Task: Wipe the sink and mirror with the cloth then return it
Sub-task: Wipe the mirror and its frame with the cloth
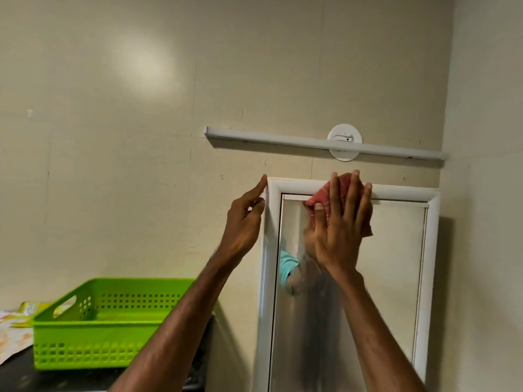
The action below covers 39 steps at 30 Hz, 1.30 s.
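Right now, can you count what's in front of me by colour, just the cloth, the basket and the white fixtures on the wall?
Red: 1, the cloth pressed under the right hand.
Green: 1, the basket.
White: 2, the mirror frame and the light bar above it.
Total: 4.

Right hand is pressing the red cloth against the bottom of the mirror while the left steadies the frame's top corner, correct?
Not the bottom. In the head view the right hand presses the red cloth against the top of the mirror; the left hand does steady the frame's top corner.
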Available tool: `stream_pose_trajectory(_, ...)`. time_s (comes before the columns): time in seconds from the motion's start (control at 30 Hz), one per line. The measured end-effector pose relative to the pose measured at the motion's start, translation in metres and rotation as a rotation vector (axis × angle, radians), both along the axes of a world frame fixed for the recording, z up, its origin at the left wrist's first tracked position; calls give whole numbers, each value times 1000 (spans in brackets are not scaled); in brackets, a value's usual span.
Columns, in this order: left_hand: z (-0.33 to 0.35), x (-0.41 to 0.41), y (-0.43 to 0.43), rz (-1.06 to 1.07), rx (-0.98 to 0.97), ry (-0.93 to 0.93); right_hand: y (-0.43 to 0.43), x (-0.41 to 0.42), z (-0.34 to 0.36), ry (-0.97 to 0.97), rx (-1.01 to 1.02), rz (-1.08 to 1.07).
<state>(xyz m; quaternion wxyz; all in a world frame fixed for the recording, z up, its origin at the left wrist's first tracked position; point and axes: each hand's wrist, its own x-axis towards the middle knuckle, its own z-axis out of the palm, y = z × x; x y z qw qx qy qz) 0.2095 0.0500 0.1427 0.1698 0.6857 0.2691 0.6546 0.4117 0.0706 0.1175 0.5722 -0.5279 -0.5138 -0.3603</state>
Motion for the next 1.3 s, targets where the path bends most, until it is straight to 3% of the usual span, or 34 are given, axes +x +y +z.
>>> stream_pose_trajectory(0.07,-2,4,1,0,-1,-13,-3,-29,0,-22,-19,16)
stream_pose_trajectory(0.2,-2,6,0,36,18,-11,-5,-67,-6,-333,-54,91)
stream_pose_trajectory(0.4,-5,27,10,249,267,58,-3,-46,-8,-352,-65,44)
stream_pose_trajectory(0.63,-12,48,22,377,290,70,-4,-40,-7,-329,-58,-9)
stream_pose_trajectory(1.1,-15,39,20,298,287,-91,-14,-58,-4,-168,-44,174)
stream_pose_trajectory(1.2,-15,37,19,169,205,-188,-14,-75,-3,-113,10,318)
stream_pose_trajectory(1.3,-18,36,18,-26,145,-266,-5,-78,-9,-247,-19,263)
